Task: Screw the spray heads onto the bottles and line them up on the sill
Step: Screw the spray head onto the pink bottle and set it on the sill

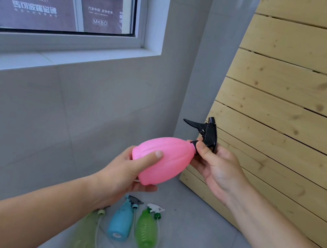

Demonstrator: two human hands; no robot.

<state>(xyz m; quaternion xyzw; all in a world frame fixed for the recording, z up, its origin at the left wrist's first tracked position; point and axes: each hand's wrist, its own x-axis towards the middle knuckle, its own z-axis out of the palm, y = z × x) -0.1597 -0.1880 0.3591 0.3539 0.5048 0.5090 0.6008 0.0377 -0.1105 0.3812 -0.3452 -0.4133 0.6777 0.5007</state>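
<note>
Pink plastic, ribbed and thin-walled: the pink bottle (163, 160) looks light and probably empty, so I judge it will flex if I squeeze hard. My left hand (129, 174) is wrapped around its fat base, thumb on top, holding it tipped sideways in the air. My right hand (214, 164) is closed on the collar of the black spray head (208, 133), which sits at the bottle's neck, just beyond my fingertips. I cannot tell how far the thread is seated. The collar is the place to turn; the trigger would likely lever and slip. The ribs should give the left hand purchase against smooth plastic. Below my hands, on the floor, lie the blue bottle (120, 222) and two green ones, heads loose beside them. The sill (66, 57) runs above and left of my left hand.
</note>
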